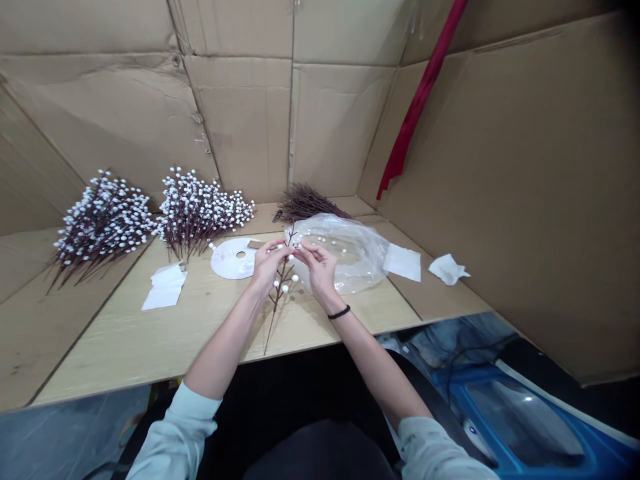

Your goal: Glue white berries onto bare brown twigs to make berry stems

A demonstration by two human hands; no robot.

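I'm watching a thin dark berry stem (281, 293) with white berries, held upright over the table, its tip pinched high between my left hand (269, 265) and right hand (319, 265). Both hands are nearly closed, the fingertips meeting at the top of the stem, though I can't tell exactly which finger grips what. The work in hand looks like fine handling at the stem's upper end, and any move from here calls for a steady pinch.

Just behind lies a clear plastic bag (345, 257) with loose white berries, and left of it a white disc (233, 259). Two bunches of white-berried stems (203, 212) and (103, 223) and a dark twig bundle (307, 203) sit farther back on the pale wooden table (100, 340). Cardboard sheets (525, 167) line the walls.
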